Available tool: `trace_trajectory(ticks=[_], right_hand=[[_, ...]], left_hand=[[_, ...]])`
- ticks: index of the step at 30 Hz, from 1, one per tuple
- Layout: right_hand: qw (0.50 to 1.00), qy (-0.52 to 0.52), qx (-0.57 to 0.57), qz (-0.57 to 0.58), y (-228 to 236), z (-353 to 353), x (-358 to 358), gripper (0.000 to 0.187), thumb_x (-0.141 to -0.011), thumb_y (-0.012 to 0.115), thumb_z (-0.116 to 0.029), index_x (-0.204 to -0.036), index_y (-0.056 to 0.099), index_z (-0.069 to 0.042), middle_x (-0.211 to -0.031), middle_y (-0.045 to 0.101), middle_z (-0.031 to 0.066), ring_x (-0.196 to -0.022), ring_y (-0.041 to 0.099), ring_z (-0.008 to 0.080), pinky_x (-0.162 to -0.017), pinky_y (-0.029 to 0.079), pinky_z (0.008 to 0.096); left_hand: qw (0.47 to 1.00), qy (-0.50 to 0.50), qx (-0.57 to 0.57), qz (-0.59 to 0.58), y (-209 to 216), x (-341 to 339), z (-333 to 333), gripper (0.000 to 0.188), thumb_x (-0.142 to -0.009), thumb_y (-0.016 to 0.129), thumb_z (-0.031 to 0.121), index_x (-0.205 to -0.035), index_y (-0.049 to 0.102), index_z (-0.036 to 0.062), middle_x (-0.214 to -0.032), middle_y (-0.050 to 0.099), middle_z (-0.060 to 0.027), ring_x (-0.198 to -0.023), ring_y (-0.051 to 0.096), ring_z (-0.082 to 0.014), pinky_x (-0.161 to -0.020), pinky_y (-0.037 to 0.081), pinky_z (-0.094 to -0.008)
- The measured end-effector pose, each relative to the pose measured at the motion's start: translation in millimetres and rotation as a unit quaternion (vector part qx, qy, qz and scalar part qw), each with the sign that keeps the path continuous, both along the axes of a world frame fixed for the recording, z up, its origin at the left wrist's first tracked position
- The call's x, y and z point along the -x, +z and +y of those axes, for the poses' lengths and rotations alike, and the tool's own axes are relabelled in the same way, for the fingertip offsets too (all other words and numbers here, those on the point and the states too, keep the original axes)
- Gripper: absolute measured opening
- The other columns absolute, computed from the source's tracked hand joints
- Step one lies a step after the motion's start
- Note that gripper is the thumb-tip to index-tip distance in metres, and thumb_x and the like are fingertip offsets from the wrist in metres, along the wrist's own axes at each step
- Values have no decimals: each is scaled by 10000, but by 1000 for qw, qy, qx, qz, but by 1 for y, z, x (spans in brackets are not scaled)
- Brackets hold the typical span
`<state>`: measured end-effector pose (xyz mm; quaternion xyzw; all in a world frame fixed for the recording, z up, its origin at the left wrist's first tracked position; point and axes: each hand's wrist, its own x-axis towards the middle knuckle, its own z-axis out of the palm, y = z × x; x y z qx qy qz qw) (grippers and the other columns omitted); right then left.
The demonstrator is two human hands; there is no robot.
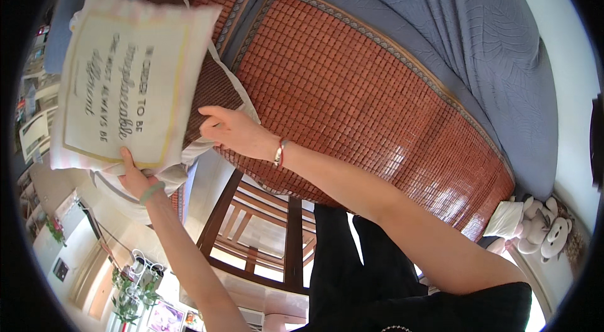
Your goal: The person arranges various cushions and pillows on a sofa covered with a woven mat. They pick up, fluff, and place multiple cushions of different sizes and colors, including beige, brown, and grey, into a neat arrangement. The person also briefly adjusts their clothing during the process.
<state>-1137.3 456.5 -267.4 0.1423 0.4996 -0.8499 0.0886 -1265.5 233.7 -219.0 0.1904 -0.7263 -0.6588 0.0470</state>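
Note:
At the left, my left hand (133, 180) grips the lower edge of a white cushion (94, 102) with a yellow border and dark lettering. Its thumb lies on the front face; the other fingers are hidden behind. The cushion is held up, its printed side toward me. My right hand (234, 132) hovers just right of it, beside a brown ribbed cushion (217, 83) with pale edging. The right index finger points out and the others are loosely bent, with nothing visible in them. Part of the brown cushion is hidden behind the white one.
A reddish-brown tile seat mat (352, 80) covers the sofa, whose backrest has a blue-grey cover (434, 24). A dark wooden slatted piece (251, 231) stands below. Plush toys (546, 228) sit at the right end. Green plants (129, 297) are at lower left.

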Motion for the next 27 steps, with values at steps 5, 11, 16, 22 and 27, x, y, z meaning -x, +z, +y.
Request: trace_trajectory(ticks=[5, 11, 16, 22, 27], right_hand=[[986, -79, -60, -134, -71, 67, -85, 280, -918, 587, -178, -1151, 639, -30, -995, 673, 42, -841, 610, 99, -784, 508, 238], [815, -231, -457, -269, -177, 265, -255, 257, -938, 590, -195, -1135, 666, -48, -903, 676, 24, -669, 537, 84, -577, 460, 229], [716, -169, -605, -305, -178, 345, -316, 353, -892, 620, -315, -1160, 642, -86, -1041, 657, 152, -856, 642, 267, -787, 495, 347], [669, -125, -686, -257, -191, 358, -325, 503, -847, 657, -397, -1242, 565, -99, -1154, 562, 94, -1167, 483, 265, -980, 362, 442], [670, -44, -684, -287, -179, 373, -318, 593, -871, 568, -539, -1182, 588, -35, -1073, 607, 123, -1033, 522, 305, -955, 382, 445]], left_hand=[[956, 144, 170, -189, -81, 33, -166, 506, -858, 664, 114, -1304, 461, -12, -1234, 572, -147, -1070, 586, -249, -886, 504, -373], [860, -250, 395, 205, -83, -39, 72, 345, -924, 566, 97, -1256, 538, 8, -1233, 596, -106, -1147, 534, -223, -1010, 376, -340], [741, -580, 335, 52, -176, -47, 202, 306, -968, 530, 168, -1265, 569, 108, -1298, 557, -103, -1216, 500, -248, -1020, 385, -372], [617, -655, 425, 100, -243, -73, 351, 659, -889, 633, 274, -1460, 304, 268, -1527, 265, -75, -1400, 268, -237, -1137, 275, -446], [493, -669, 535, 155, -237, -83, 426, 714, -854, 660, 311, -1460, 283, 337, -1534, 241, -48, -1412, 238, -203, -1151, 219, -507]])
